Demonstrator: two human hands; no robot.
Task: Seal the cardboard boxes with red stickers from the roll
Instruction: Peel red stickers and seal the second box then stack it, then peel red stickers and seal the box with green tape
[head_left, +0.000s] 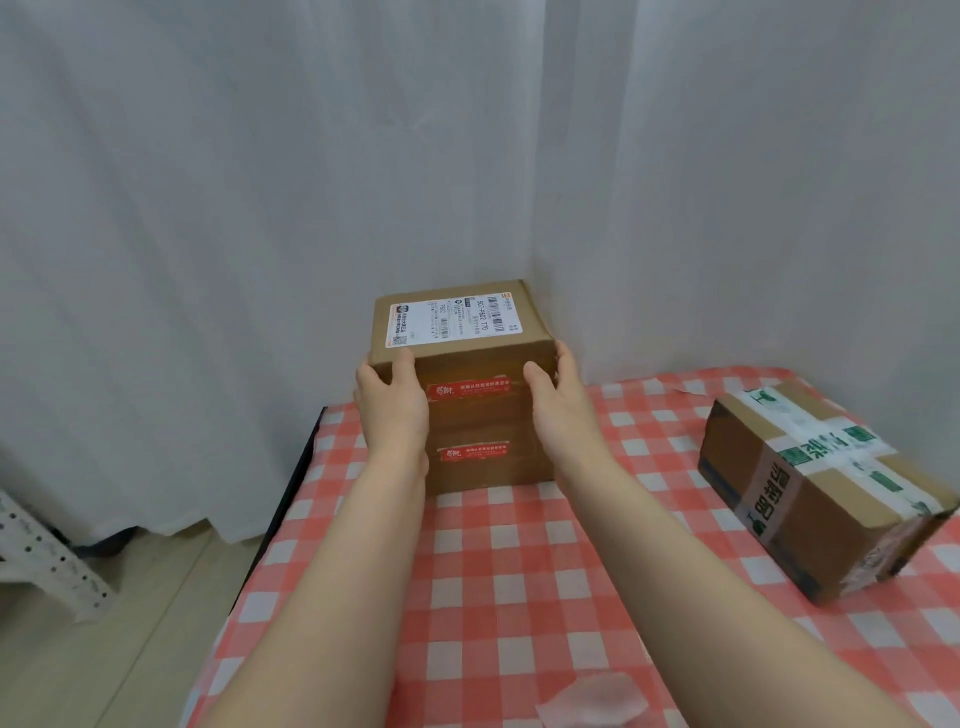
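Head view: you hold the cardboard box (457, 317) at the table's (519, 571) far edge.
Your left hand (392, 400) grips its left side; two red stickers (470, 388) face you; your right hand (558, 400) grips its right side, with the fingertips hidden behind the box.

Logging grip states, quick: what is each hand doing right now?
Left hand: grips the left side of the labelled cardboard box.
Right hand: grips the right side of the same box.
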